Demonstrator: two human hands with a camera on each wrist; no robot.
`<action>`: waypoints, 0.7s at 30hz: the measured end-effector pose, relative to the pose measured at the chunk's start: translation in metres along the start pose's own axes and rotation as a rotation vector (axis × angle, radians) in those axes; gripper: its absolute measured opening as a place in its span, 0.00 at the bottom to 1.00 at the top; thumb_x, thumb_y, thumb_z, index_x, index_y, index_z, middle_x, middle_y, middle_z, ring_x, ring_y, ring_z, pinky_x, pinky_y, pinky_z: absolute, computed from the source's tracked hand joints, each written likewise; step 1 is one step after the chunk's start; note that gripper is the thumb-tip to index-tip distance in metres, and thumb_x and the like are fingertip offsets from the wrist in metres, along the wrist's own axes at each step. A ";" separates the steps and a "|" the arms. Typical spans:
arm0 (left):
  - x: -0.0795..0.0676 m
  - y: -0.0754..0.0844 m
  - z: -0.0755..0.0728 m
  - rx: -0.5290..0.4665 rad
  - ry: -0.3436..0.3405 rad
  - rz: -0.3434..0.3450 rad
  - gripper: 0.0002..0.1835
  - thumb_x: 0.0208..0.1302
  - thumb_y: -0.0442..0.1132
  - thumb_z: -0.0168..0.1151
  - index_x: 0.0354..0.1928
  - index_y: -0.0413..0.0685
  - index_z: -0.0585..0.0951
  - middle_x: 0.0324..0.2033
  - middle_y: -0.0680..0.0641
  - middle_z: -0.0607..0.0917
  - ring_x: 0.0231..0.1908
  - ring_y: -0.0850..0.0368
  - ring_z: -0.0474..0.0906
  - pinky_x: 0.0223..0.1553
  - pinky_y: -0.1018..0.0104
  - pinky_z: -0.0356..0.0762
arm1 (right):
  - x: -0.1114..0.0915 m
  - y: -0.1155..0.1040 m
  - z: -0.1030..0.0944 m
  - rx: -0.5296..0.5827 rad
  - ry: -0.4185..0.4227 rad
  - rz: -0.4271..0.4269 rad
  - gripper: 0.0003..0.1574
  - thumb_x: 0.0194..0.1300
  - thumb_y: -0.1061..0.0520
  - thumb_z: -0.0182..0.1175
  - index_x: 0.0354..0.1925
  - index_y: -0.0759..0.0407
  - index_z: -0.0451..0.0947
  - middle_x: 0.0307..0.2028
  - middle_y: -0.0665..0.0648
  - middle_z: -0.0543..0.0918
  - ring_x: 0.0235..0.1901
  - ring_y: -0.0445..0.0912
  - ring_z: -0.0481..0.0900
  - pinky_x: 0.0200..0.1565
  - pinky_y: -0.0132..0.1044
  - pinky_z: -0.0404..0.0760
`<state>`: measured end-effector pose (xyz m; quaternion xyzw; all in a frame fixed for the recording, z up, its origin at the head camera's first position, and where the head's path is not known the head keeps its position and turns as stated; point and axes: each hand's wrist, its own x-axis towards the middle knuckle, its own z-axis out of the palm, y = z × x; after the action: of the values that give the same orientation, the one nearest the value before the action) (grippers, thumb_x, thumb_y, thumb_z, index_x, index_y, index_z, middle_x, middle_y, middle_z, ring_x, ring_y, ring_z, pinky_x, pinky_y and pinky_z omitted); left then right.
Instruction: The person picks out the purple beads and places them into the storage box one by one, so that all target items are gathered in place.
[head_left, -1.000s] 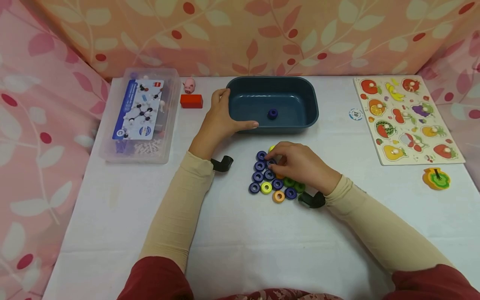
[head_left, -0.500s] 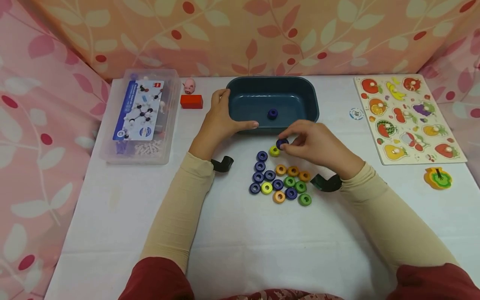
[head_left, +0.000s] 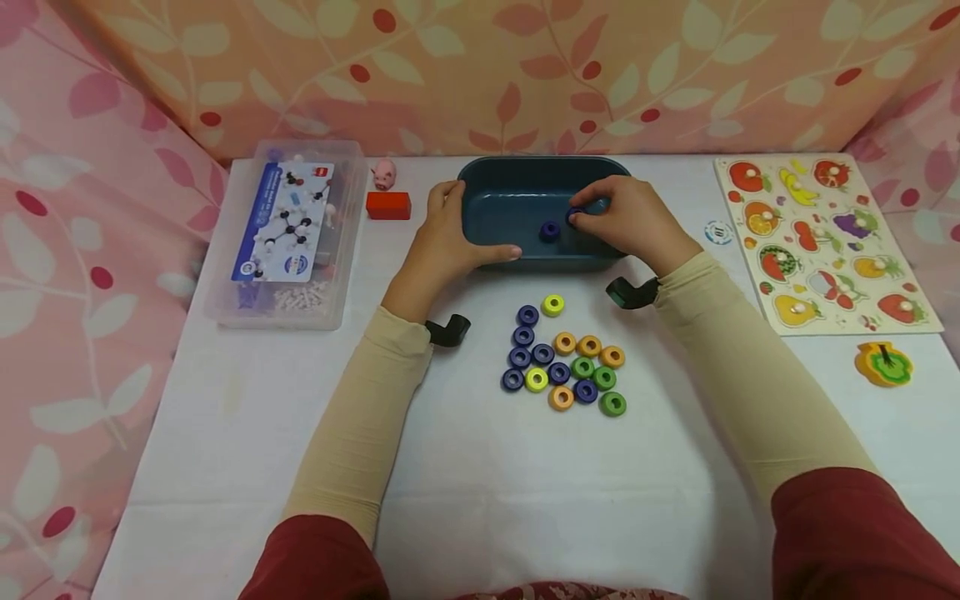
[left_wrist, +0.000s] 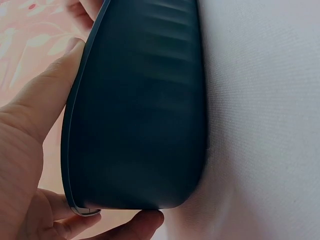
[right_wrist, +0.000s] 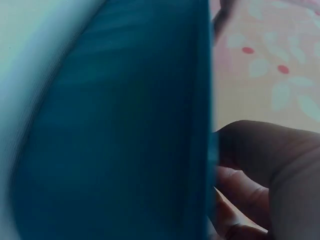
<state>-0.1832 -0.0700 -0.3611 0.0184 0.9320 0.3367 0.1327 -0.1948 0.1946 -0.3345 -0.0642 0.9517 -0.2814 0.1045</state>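
Note:
A dark teal plastic basin (head_left: pixel 517 262) stands at the back of the table. My left hand (head_left: pixel 446 237) holds its left front corner, thumb along the front rim and fingers against the end wall; the left wrist view shows this thumb (left_wrist: pixel 55 82) on the rim. Over the basin's right part, my right hand (head_left: pixel 633 218) pinches a dark blue ring (head_left: pixel 575 217) between thumb and fingertips. Another blue ring (head_left: pixel 550 231) lies on the basin floor. In the right wrist view, the basin wall hides the pinched ring and the fingertips.
In front of the basin lie several blue rings (head_left: pixel 520 358), yellow, orange (head_left: pixel 588 346) and green ones (head_left: pixel 604 378). Left are a clear box (head_left: pixel 281 225), a red block (head_left: pixel 388 205) and a pig figure (head_left: pixel 384 173). Right are a fruit puzzle board (head_left: pixel 825 242), a token (head_left: pixel 717 232) and a tree-shaped piece (head_left: pixel 885 364).
My right hand has taken a blue ring from the group on the table and carried it up and back into the basin. The left hand stays at the basin's corner.

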 end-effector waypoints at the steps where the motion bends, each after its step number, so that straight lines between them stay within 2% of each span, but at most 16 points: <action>1: 0.000 0.000 0.000 0.001 -0.002 0.001 0.72 0.39 0.75 0.73 0.81 0.59 0.44 0.79 0.54 0.43 0.72 0.47 0.60 0.71 0.51 0.66 | 0.003 0.000 0.001 0.000 -0.002 0.001 0.23 0.67 0.44 0.64 0.55 0.52 0.83 0.56 0.59 0.81 0.49 0.53 0.74 0.51 0.47 0.73; 5: 0.000 0.000 0.001 -0.001 -0.005 0.002 0.71 0.39 0.76 0.73 0.81 0.60 0.44 0.79 0.55 0.43 0.72 0.48 0.60 0.71 0.51 0.65 | 0.011 0.002 0.004 -0.002 -0.021 0.006 0.24 0.67 0.45 0.63 0.57 0.54 0.82 0.58 0.59 0.81 0.57 0.54 0.74 0.60 0.51 0.72; 9: 0.000 -0.001 0.001 -0.005 -0.007 -0.004 0.71 0.39 0.76 0.72 0.81 0.61 0.44 0.79 0.56 0.43 0.73 0.48 0.59 0.72 0.51 0.65 | 0.010 0.003 0.001 0.018 -0.038 0.022 0.30 0.68 0.42 0.63 0.63 0.53 0.78 0.62 0.58 0.79 0.63 0.54 0.72 0.65 0.53 0.70; 12: 0.000 -0.001 0.002 -0.008 -0.008 -0.006 0.71 0.39 0.75 0.73 0.81 0.61 0.44 0.79 0.57 0.43 0.73 0.49 0.59 0.72 0.51 0.65 | 0.002 0.003 -0.003 0.069 -0.034 0.045 0.34 0.67 0.38 0.62 0.65 0.50 0.76 0.63 0.56 0.78 0.58 0.53 0.75 0.59 0.49 0.74; 16: 0.001 -0.001 0.002 0.005 -0.001 -0.011 0.71 0.39 0.75 0.73 0.81 0.61 0.43 0.79 0.56 0.42 0.73 0.49 0.59 0.72 0.51 0.65 | -0.017 0.000 -0.005 0.180 -0.044 0.054 0.32 0.67 0.37 0.63 0.64 0.48 0.77 0.60 0.54 0.80 0.45 0.52 0.81 0.46 0.36 0.79; 19: 0.002 -0.001 0.002 0.014 0.001 -0.013 0.72 0.38 0.76 0.72 0.81 0.61 0.43 0.79 0.56 0.42 0.73 0.49 0.59 0.71 0.52 0.65 | -0.033 -0.006 0.000 0.268 -0.102 0.050 0.30 0.66 0.38 0.65 0.62 0.48 0.79 0.56 0.53 0.82 0.44 0.51 0.84 0.45 0.34 0.81; 21: 0.003 -0.001 0.002 0.012 -0.001 -0.010 0.72 0.38 0.76 0.72 0.81 0.61 0.44 0.79 0.56 0.42 0.73 0.49 0.59 0.72 0.52 0.65 | -0.043 -0.011 0.007 0.318 -0.173 0.052 0.29 0.66 0.39 0.66 0.60 0.48 0.80 0.53 0.54 0.84 0.44 0.51 0.85 0.47 0.38 0.83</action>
<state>-0.1853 -0.0692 -0.3635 0.0148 0.9341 0.3304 0.1349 -0.1504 0.1897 -0.3273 -0.0461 0.8840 -0.4191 0.2019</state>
